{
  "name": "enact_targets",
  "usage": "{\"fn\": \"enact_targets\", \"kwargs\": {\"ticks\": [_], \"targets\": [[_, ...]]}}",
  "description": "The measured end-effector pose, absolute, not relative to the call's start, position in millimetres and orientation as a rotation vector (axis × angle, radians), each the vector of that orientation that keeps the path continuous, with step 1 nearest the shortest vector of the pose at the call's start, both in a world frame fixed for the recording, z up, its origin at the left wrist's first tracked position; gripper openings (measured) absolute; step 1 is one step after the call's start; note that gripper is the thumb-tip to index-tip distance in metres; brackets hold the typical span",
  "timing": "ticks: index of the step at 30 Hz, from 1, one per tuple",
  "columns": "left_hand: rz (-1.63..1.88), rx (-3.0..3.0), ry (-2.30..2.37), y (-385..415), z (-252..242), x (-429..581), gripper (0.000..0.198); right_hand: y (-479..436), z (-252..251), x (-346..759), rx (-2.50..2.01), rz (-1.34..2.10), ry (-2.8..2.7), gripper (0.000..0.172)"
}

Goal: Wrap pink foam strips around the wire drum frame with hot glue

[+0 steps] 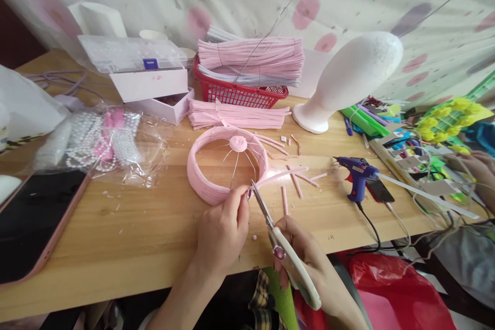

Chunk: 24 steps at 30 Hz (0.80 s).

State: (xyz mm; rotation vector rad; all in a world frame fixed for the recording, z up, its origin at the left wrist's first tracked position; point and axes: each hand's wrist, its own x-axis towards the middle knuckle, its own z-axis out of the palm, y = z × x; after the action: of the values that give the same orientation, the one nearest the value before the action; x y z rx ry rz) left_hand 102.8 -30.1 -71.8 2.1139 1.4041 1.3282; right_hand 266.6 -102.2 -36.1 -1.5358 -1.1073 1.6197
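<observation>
My left hand (222, 229) is closed in a pinch on a fuzzy pink pipe cleaner (284, 173), whose free end points right across the table. My right hand (309, 260) grips the white handles of a pair of scissors (265, 209); their tips are beside my left fingertips, at the pipe cleaner. Whether the blades have cut into it I cannot tell. Just beyond my left hand lies a pink wrapped ring (196, 172). A small pink disc (237, 144) with thin wire spokes rests at its far side. Short cut pink pieces (296, 185) are scattered to the right.
Behind the ring lie a pink pipe-cleaner bundle (240, 116) and a red basket (242, 94) of more. A white foam head (348, 75) stands back right, a blue glue gun (358, 178) at right. Left are bagged beads (104, 139) and a phone (38, 221). Another person's hand (477, 170) is far right.
</observation>
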Motion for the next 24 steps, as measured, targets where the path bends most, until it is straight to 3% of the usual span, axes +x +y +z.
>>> {"fn": "enact_targets", "kwargs": {"ticks": [13, 24], "targets": [[1.316, 2.125, 1.421, -30.0, -74.2, 101.9, 0.027, -103.9, -44.0, 261.9, -1.602, 1.463, -1.173, 0.045], [1.319, 2.141, 1.424, -28.1, -73.1, 103.1, 0.027, -101.1, -45.8, 261.6, -1.601, 1.408, -1.242, 0.055]]}}
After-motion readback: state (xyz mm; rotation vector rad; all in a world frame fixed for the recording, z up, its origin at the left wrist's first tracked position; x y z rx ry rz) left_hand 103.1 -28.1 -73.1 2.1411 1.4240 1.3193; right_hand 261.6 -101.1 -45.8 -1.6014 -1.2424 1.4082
